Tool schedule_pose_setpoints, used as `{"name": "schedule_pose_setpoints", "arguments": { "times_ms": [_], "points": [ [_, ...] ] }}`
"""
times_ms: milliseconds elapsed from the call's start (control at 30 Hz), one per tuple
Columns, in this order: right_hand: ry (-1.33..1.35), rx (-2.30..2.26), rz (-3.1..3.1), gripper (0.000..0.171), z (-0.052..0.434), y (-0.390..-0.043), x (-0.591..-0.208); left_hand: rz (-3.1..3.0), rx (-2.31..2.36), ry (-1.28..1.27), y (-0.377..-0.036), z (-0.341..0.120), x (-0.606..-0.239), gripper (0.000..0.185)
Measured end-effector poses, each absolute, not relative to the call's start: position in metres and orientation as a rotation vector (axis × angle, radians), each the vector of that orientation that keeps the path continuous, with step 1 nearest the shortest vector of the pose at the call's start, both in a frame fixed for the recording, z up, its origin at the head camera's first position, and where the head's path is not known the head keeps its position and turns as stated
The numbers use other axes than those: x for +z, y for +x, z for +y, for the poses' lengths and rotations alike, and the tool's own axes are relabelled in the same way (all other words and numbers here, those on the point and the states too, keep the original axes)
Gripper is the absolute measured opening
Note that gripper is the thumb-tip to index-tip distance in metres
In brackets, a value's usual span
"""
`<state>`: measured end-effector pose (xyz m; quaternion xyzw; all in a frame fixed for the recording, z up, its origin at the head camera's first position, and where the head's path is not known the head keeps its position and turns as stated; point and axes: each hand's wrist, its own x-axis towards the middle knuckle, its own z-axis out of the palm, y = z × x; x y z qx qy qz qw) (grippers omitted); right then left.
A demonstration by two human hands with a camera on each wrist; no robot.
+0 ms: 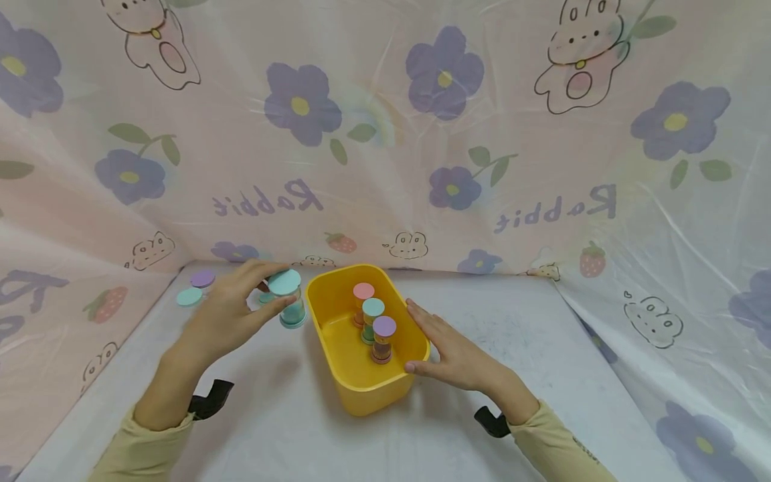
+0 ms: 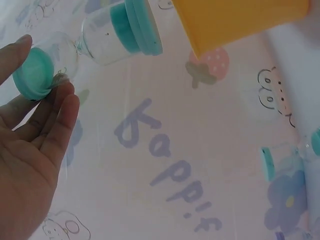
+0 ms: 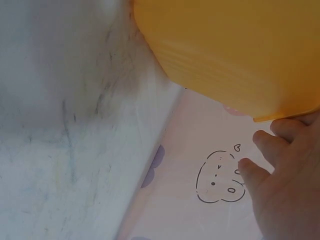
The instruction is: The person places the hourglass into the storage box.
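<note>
In the head view my left hand [image 1: 225,311] pinches a sand timer [image 1: 292,309] with teal caps and a clear glass body, just left of the yellow bin [image 1: 337,386]. The left wrist view shows the fingers and thumb at one teal cap [image 2: 34,74] of this timer, which is tilted there. My right hand [image 1: 458,351] rests against the bin's right rim with its fingers extended. Inside the bin stand a pink-capped timer [image 1: 363,292], a light-teal-capped timer [image 1: 373,308] and a purple-capped timer [image 1: 384,328].
Behind my left hand, toward the table's back left, are a purple-capped timer [image 1: 203,278] and a teal-capped timer [image 1: 189,296]. Another teal-capped timer [image 1: 266,297] is partly hidden by that hand. A patterned rabbit-and-flower sheet [image 1: 373,167] hangs around the white table [image 1: 494,308].
</note>
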<state>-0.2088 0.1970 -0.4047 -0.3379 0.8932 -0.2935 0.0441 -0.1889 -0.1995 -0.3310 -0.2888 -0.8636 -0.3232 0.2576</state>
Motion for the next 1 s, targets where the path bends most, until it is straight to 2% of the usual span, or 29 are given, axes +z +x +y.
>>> {"name": "schedule_pose_setpoints", "arguments": {
  "times_ms": [400,1000],
  "points": [
    [-1.067,-0.898,2.738,0.1,0.198,-0.209,-0.406,-2.302,-0.865,-1.002,-0.195,-0.163,-0.327,0.057],
    [-1.092,-0.834,2.77,0.098,0.198,-0.21,-0.404,-2.485,-0.921,-1.267,-0.202,-0.111,-0.343,0.046]
  ]
}}
